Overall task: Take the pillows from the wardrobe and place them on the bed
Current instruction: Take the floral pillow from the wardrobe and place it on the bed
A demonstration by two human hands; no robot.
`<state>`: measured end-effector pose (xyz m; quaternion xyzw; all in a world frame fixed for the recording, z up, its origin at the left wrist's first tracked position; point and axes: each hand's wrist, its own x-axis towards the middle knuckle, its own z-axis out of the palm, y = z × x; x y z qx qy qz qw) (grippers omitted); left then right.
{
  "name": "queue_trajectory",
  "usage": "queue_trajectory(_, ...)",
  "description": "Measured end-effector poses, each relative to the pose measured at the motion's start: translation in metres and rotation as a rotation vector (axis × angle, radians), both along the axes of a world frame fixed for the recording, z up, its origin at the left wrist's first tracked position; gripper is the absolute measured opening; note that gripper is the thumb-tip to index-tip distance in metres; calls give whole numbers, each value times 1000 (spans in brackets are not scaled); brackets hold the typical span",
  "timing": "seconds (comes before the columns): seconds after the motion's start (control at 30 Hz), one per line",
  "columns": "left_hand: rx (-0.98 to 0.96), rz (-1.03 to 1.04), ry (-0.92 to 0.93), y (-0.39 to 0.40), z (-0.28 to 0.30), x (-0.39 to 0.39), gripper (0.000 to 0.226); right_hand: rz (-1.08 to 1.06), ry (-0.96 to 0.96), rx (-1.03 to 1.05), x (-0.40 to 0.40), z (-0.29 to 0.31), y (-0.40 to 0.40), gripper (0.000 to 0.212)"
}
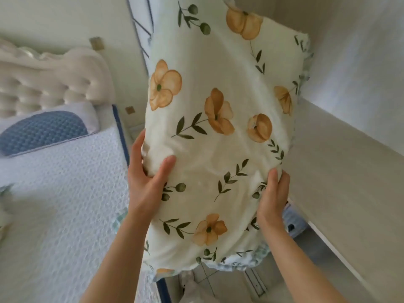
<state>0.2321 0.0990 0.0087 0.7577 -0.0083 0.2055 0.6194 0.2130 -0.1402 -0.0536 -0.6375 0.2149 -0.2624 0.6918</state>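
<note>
A large cream pillow [218, 138] printed with orange flowers and green leaves hangs upright in front of me, filling the middle of the view. My left hand [146, 178] grips its lower left edge, thumb pressed into the front. My right hand [273, 193] grips its lower right edge. The bed [61, 204], covered in white textured fabric, lies to the left. A white pillow with a blue patch [43, 130] rests at its head, against the tufted headboard [50, 82].
A pale wardrobe shelf or panel [341, 162] runs along the right, with a white wall behind it. A blue-framed rack [142, 25] stands behind the pillow. A narrow strip of floor [229, 281] lies between bed and wardrobe, with blue items low on the right.
</note>
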Motion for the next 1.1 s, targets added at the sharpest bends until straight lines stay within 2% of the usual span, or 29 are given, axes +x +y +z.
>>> queue_trajectory(0.13,-30,143,-66,48,-10,-13,69,158,-86,-50,20,9,45,45)
queue_trajectory(0.23,-53,246,-67,86,-18,-11,68,277,-121,-75,42,16,83,33)
queue_trajectory(0.33,-76,350,-55,125,-24,-1,68,371,-100,-75,71,18,121,47)
queue_trajectory(0.4,-100,395,-51,149,-29,11,70,420,-93,-90,94,19,147,48)
queue_trajectory(0.57,-145,431,-29,196,-43,53,69,477,-56,-164,156,17,204,47)
queue_trajectory(0.77,-141,489,36,242,-55,106,72,537,0,-201,220,5,252,26)
queue_trajectory(0.93,-120,553,135,263,-68,148,75,569,71,-220,273,-10,276,28)
queue_trajectory(1.1,-111,661,211,280,-82,208,77,613,119,-258,346,-27,299,42)
